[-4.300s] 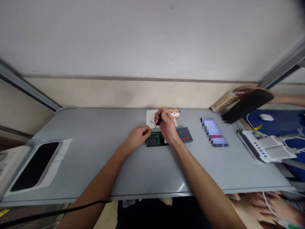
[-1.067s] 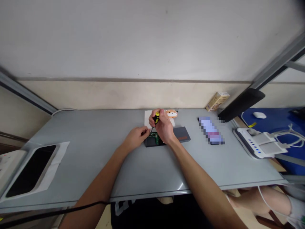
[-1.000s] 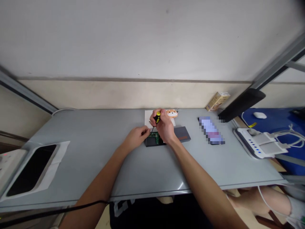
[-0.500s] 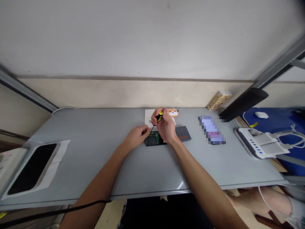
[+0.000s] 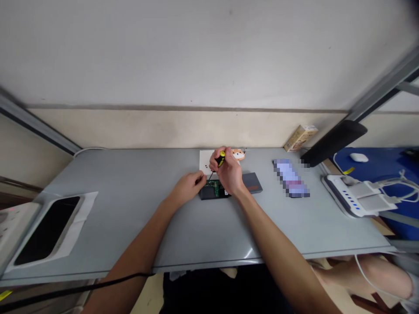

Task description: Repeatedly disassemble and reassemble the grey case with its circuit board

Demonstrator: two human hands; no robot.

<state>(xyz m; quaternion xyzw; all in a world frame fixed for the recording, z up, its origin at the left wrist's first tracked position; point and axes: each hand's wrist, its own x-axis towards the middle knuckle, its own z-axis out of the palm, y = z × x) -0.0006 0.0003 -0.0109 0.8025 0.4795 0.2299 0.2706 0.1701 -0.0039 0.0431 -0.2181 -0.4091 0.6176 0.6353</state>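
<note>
My right hand (image 5: 229, 172) is wrapped around a yellow-and-black screwdriver (image 5: 220, 158), its thin shaft slanting down to the left. The shaft's lower end meets the far left part of an opened black device with a green circuit board (image 5: 214, 188). At that device's left corner my left hand (image 5: 188, 187) is closed, thumb and fingers pinched together close to the shaft; whatever lies between them is hidden. Behind the device lies a white sheet (image 5: 204, 159) with a few tiny dark specks. A dark grey flat box (image 5: 252, 182) sits to the right, partly covered by my right wrist.
An orange-and-white animal-face item (image 5: 238, 154) lies by the wall. Rightward are a phone (image 5: 290, 179), a small carton (image 5: 300, 138), a long black object (image 5: 334, 143) and a power strip (image 5: 350, 196). A black-screened tablet-like device (image 5: 47, 231) lies left. Another person's leg (image 5: 369, 274) shows below.
The screwdriver and my right hand have shifted very slightly to the right and up. My left hand stays at the device's corner.
</note>
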